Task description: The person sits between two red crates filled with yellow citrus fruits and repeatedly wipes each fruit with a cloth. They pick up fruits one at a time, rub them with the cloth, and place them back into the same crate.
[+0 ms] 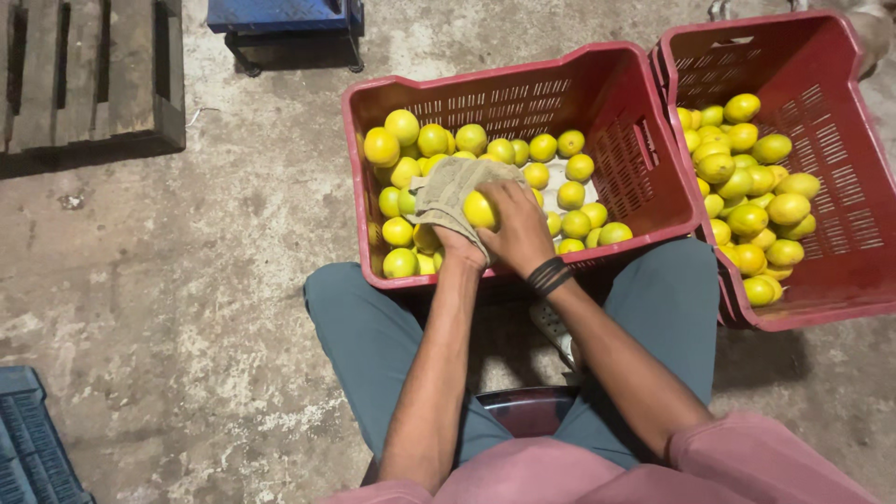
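My left hand [455, 245] is wrapped in a beige cloth [449, 191] and cups a yellow citrus fruit [478, 210] over the near red crate [523, 89]. My right hand [516, 227] presses on the same fruit from the right; a black band circles its wrist. The crate holds several yellow and yellow-green fruits [560, 154] over a white liner. A second red crate [840, 149] to the right also holds several fruits [747, 187].
I sit on a low stool [528, 408] with knees apart on a rough concrete floor [233, 233]. A wooden pallet [89, 75] lies at top left, a blue stand [285, 23] at top centre, a dark blue crate [28, 448] at bottom left.
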